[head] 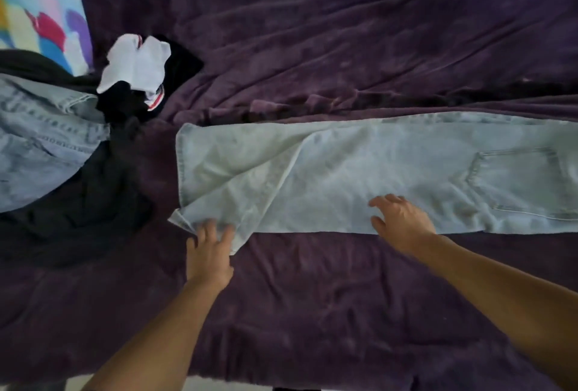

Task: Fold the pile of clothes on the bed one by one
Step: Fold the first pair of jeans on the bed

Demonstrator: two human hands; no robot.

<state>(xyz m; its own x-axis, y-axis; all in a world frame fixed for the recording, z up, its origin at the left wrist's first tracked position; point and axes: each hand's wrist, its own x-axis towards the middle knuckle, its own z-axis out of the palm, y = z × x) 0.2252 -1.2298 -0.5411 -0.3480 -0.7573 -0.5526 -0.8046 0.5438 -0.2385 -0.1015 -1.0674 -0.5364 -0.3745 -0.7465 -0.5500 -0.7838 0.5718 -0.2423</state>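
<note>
A pair of light blue jeans [359, 171] lies stretched flat across the purple blanket [312, 312], legs to the left, back pocket to the right. My left hand [209, 253] pinches the near corner of the leg hem, which is lifted and creased. My right hand [403, 218] rests flat with fingers spread on the near edge of the jeans, mid-leg. At the left lies the pile: another light denim garment [40, 152], dark clothes [93, 196] and a white piece with a red stripe [137, 65].
A colourful patterned pillow or sheet [40, 8] shows at the top left corner. The purple blanket is rumpled, with a ridge just beyond the jeans. The bed's near edge runs along the bottom of the view.
</note>
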